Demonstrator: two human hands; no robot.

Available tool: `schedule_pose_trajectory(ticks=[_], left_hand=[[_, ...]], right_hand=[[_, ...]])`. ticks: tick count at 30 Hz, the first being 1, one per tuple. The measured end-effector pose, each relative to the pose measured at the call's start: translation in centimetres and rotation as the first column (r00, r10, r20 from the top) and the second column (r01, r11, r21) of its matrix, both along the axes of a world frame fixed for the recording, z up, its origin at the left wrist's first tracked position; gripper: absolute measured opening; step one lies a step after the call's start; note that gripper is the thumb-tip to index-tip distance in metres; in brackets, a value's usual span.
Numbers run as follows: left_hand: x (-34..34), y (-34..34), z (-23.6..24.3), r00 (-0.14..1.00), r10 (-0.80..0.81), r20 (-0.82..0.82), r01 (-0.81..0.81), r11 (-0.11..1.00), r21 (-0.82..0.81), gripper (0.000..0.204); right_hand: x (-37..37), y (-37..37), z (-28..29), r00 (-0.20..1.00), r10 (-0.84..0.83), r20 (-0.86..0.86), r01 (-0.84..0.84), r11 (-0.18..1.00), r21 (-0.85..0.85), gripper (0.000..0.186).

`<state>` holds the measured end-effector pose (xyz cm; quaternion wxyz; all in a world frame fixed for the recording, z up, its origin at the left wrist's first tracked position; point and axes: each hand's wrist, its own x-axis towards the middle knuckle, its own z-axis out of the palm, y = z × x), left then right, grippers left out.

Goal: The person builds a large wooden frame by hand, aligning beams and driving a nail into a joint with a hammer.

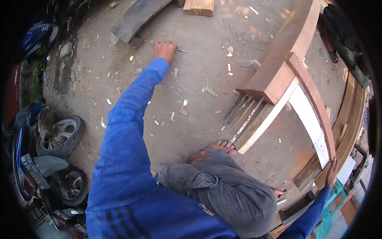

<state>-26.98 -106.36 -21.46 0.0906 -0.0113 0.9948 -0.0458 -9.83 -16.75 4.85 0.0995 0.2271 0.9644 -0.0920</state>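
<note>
My left hand [165,51] is stretched far forward over the dirt, its fingers closed. A short thin stick [181,50] juts from beside the fingertips; its kind is too small to make out. At the lower right, my right hand [332,173] grips the near end of a long reddish-brown wooden strip [312,93]. The strip's far end lies against a thick wooden beam [274,81]. Beneath the strip sits a board with a white face [308,115]. Several narrow, paint-flecked strips [242,119] stick out under the beam's end, close to my foot [219,147].
Parked motorbikes [59,135] line the left side. A dark plank [139,18] and a wood block [199,7] lie at the far side. Long timbers [350,115] and a green plastic chair [328,215] are at right. Another person [346,40] is at the far right.
</note>
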Motion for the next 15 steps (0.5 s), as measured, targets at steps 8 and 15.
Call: schedule_pose_trajectory(ticks=[8, 15], left_hand=[[3.1, 0.3, 2.4, 0.961, 0.136, -0.24, -0.032, 0.92, 0.391, 0.021], [11.7, -8.2, 1.6, 0.508, 0.856, 0.091, -0.519, 0.221, 0.826, 0.052]], right_hand=[[-0.1, 1.4, -1.0, 0.999, -0.011, -0.039, 0.008, 0.996, -0.087, 0.072], [0.4, 2.9, -1.8, 0.992, -0.07, -0.108, 0.053, 0.987, -0.154, 0.081]])
